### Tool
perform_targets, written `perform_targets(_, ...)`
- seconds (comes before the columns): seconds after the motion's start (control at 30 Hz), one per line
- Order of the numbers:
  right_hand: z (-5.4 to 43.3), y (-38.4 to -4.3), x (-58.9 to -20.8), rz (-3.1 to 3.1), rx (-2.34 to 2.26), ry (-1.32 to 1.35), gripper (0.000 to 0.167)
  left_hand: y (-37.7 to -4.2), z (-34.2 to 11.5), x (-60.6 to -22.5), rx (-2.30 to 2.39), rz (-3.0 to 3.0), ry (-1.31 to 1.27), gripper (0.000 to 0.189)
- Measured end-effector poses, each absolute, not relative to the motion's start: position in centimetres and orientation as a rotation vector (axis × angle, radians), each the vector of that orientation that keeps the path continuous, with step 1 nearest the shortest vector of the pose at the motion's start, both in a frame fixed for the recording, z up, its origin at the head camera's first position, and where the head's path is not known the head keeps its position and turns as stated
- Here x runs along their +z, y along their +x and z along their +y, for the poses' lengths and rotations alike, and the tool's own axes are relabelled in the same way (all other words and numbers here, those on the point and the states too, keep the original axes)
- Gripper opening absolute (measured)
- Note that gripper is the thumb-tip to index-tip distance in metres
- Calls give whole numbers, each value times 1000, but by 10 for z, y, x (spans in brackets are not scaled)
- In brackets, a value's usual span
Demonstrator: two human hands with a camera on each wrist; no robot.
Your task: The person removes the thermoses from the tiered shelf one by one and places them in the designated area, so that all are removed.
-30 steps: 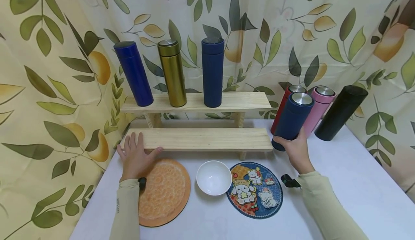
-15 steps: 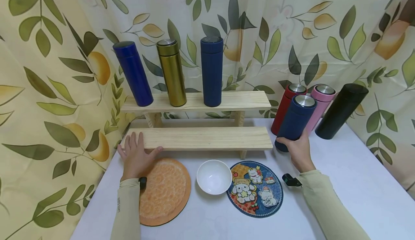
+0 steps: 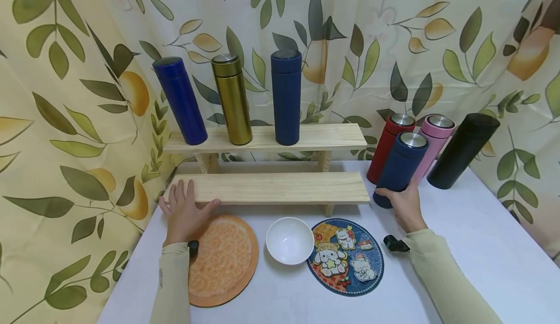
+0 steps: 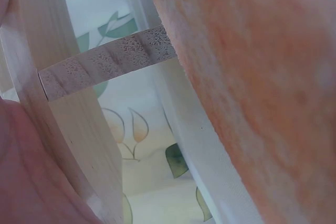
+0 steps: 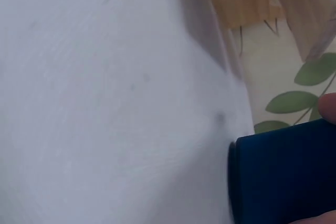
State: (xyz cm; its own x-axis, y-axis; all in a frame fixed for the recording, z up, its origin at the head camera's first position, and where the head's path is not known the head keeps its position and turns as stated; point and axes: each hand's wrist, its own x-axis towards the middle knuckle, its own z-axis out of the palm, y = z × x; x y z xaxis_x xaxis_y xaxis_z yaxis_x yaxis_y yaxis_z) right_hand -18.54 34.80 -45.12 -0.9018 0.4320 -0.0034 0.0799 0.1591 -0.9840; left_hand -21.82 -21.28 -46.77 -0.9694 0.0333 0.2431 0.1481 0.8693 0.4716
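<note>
My right hand (image 3: 404, 207) grips a dark blue thermos flask (image 3: 399, 166) low on its body, in front of a red flask (image 3: 387, 146) and a pink flask (image 3: 435, 139). In the right wrist view, the base of the dark blue flask (image 5: 286, 177) shows close to the white cloth, with a fingertip at its side. My left hand (image 3: 185, 212) rests with spread fingers on the left end of the lower wooden shelf (image 3: 280, 188). Seen from the left wrist, the palm (image 4: 31, 177) lies against the board's edge.
On the upper shelf (image 3: 328, 138) stand a bright blue flask (image 3: 181, 100), a gold flask (image 3: 233, 100) and another dark blue flask (image 3: 286, 100). A black flask (image 3: 463, 151) is at the right. Nearer lie an orange round mat (image 3: 227, 265), a white bowl (image 3: 290, 241) and a cartoon mat (image 3: 350, 275).
My right hand and the dark blue flask have shifted slightly right and towards me, showing more of the red flask. The left hand stays on the shelf.
</note>
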Motion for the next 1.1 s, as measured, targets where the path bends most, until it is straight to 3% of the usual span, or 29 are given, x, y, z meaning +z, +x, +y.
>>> perform_targets(1.1, 355, -184, -454, -2219, 1865, -503, 105, -217, -212, -462, -741, -2830, -144, 113)
